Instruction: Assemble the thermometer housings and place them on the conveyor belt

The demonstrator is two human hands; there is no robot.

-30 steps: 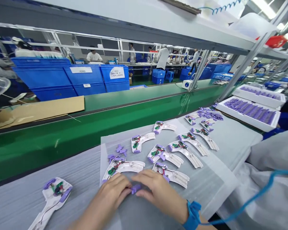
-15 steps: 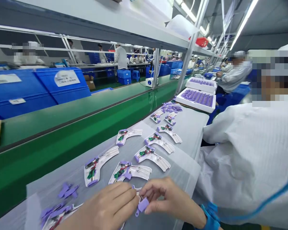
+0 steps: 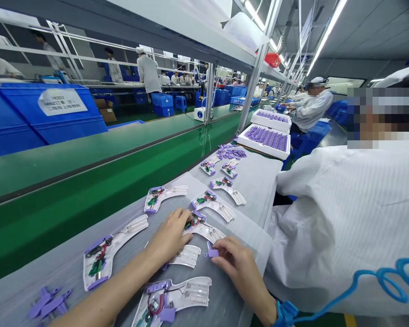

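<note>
Right hand (image 3: 240, 264), thumb and fingertips pinched on a small purple piece (image 3: 213, 253); left hand (image 3: 169, 234), thumb and fingers parted at a white shell (image 3: 211, 233) just beyond the piece, firmness of hold not discernible.

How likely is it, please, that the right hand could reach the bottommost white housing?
Probably yes: nothing visible separates the right hand from that white housing, though the hand holds a purple part.
</note>
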